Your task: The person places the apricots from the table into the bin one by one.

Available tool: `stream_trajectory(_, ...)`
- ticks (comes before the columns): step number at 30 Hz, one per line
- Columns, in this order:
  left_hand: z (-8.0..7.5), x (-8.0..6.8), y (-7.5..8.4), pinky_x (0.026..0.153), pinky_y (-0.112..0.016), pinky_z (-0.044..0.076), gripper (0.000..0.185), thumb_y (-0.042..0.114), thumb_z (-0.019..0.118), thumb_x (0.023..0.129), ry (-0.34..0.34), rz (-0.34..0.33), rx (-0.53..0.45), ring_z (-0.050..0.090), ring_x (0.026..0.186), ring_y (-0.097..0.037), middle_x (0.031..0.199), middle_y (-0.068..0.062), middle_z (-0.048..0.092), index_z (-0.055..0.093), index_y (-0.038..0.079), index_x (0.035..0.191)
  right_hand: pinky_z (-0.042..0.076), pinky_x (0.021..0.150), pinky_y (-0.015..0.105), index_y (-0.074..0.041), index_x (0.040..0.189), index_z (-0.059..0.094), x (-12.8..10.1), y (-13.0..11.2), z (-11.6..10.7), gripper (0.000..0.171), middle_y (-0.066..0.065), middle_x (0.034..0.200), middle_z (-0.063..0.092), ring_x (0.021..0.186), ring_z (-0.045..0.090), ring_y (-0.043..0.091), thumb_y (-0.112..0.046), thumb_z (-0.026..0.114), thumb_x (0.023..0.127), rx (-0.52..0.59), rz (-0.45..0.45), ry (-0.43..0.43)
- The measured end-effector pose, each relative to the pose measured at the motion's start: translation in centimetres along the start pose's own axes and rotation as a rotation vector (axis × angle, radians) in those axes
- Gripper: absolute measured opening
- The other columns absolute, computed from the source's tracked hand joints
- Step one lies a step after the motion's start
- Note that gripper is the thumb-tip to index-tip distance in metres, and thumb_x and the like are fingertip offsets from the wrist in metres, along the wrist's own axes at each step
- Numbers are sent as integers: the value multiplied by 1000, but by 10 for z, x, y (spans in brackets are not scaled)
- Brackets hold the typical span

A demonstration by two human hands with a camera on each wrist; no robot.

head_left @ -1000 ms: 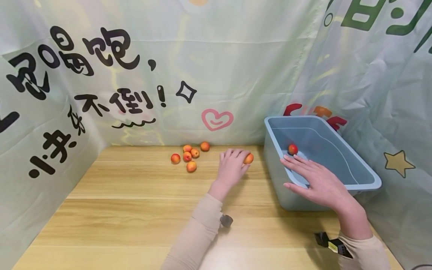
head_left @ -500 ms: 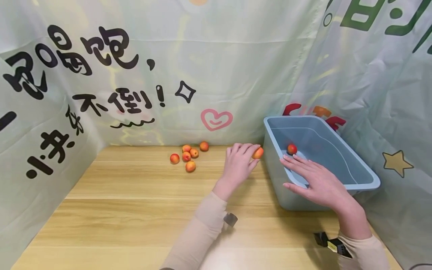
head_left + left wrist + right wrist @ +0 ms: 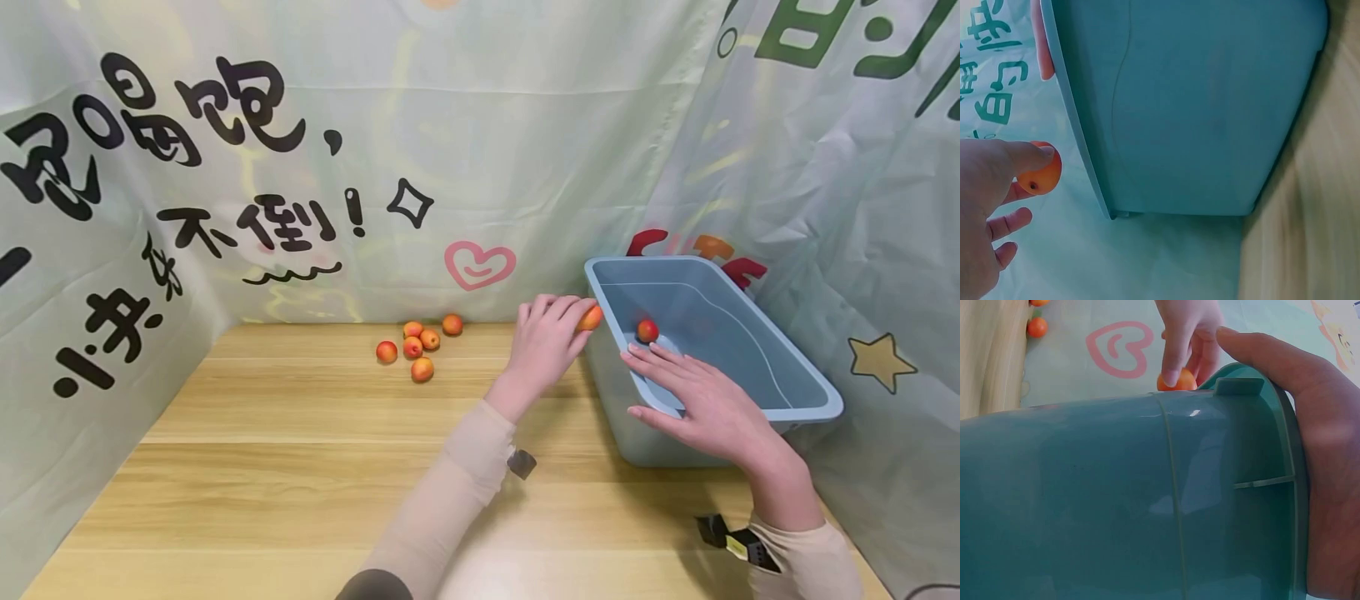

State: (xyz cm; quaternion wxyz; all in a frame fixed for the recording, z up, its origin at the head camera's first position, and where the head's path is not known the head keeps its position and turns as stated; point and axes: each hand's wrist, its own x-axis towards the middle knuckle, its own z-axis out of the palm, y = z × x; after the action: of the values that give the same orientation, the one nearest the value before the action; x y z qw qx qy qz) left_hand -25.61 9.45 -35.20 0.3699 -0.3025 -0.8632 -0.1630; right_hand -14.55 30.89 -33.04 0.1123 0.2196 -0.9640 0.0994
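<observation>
In the head view my left hand (image 3: 546, 346) is raised beside the left rim of a blue-grey plastic tub (image 3: 611, 408), pinching an orange-red apricot (image 3: 590, 317). The left wrist view shows the thumb across this apricot (image 3: 1047, 178), its stem hollow visible; the other fingers are partly spread. My right hand (image 3: 705, 408) lies over the tub's near left rim, fingers and thumb extended. One redder apricot (image 3: 647, 331) is inside the tub, towards the back left. Several more apricots (image 3: 413, 347) sit in a loose group at the back of the wooden table.
The tub stands on the right part of the table (image 3: 300, 475), near the cloth on that side. A printed cloth (image 3: 360, 167) closes off the back and both sides. Each sleeved wrist carries a small dark device (image 3: 522, 463).
My left hand has lifted its apricot off the table and carried it right and up to the tub's rim. The right hand has stayed in place.
</observation>
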Motion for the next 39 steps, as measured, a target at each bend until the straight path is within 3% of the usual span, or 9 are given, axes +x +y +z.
stream_trajectory(14, 9, 31, 6, 87, -33, 39, 44, 41, 66, 91, -97, 60, 16, 53, 111, -15, 127, 10, 64, 58, 29, 133, 35, 106, 57, -28, 147, 43, 0, 0, 0, 70, 6, 151, 46, 140, 41, 33, -54, 65, 86, -7, 0, 0)
stream_trajectory(23, 18, 47, 16, 90, -30, 38, 46, 45, 59, 95, -211, 53, -4, 50, 116, -14, 133, 13, 60, 52, 32, 138, 34, 107, 57, -28, 148, 42, 0, 0, 0, 71, 5, 152, 45, 141, 40, 33, -52, 66, 86, -16, 0, -8)
stream_trajectory(30, 26, 48, 20, 89, -28, 37, 47, 47, 57, 95, -268, 39, -26, 50, 117, -13, 136, 15, 58, 50, 34, 140, 35, 106, 56, -26, 147, 44, 0, 0, 1, 71, 5, 151, 46, 140, 42, 33, -52, 67, 86, -23, -11, 3)
stream_trajectory(39, 27, 44, 17, 90, -30, 38, 47, 48, 56, 95, -242, 52, 6, 49, 120, -13, 137, 13, 58, 51, 33, 140, 35, 106, 56, -26, 147, 44, -1, 0, 0, 71, 6, 152, 45, 141, 41, 32, -53, 66, 86, -29, -10, 0)
